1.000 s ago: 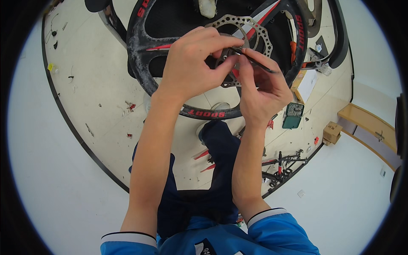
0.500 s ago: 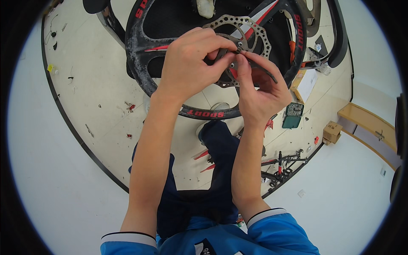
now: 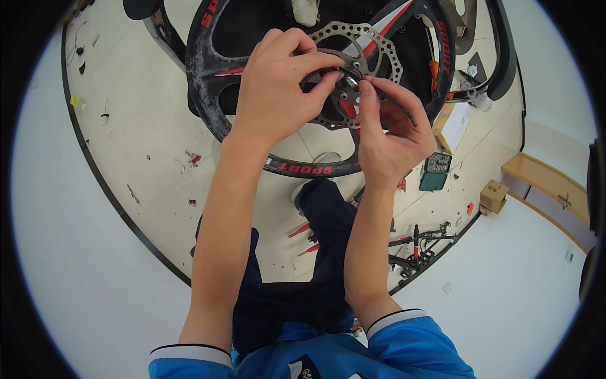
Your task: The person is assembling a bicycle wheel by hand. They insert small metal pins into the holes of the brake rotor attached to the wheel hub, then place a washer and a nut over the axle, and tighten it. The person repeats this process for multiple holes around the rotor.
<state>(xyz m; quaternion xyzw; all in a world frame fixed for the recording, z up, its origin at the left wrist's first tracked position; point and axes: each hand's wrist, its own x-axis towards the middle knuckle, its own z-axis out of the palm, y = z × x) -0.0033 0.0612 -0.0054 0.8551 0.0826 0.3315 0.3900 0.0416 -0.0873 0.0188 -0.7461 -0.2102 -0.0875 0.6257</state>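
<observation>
Over brake disc (image 3: 396, 63), left hand (image 3: 274, 85) and right hand (image 3: 396, 136) sit wider apart than before, baring axle end (image 3: 351, 81); left fingers pinch dark curved piece (image 3: 310, 78), right fingers thin black strip (image 3: 394, 102) toward disc's right edge.

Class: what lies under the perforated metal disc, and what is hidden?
Under the disc, a red, white and black wheel spoke shows; the left hand covers part of the disc's left side, hiding whatever lies beneath.

Place is apparently serving as a bicycle workshop: wheel (image 3: 205, 82) is showing its brake disc (image 3: 344, 30), bike frame (image 3: 416, 245) is lying near wall (image 3: 499, 284), small bits (image 3: 194, 158) are littering tiled floor (image 3: 158, 107).
</observation>
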